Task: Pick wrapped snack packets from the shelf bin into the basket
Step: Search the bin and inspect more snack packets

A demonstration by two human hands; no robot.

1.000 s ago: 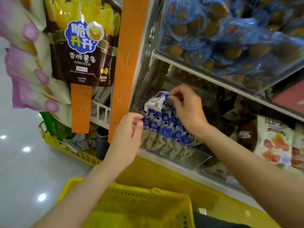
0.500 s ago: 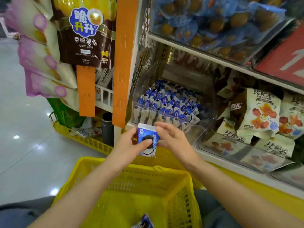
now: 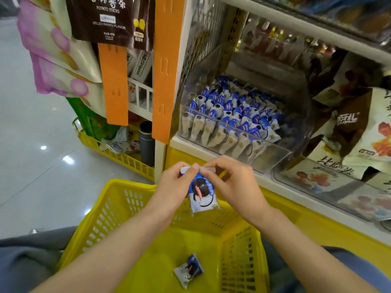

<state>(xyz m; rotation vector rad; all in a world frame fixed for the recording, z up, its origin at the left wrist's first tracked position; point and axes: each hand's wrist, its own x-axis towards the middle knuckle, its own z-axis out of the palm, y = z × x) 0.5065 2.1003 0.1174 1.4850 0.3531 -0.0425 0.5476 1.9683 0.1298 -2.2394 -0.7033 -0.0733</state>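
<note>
A blue and white snack packet hangs above the far rim of the yellow basket. My left hand and my right hand each pinch its top seam. Another packet of the same kind lies on the basket floor. Several more packets fill the clear shelf bin above and behind my hands.
An orange strip hangs left of the bin. Brown and white snack bags fill the shelf to the right. Hanging snack bags are at upper left, a second yellow basket on the floor below them.
My right hand took a packet out of the bin and brought it down. My left hand joined it, and both now hold the packet over the basket. The view tilted down.
</note>
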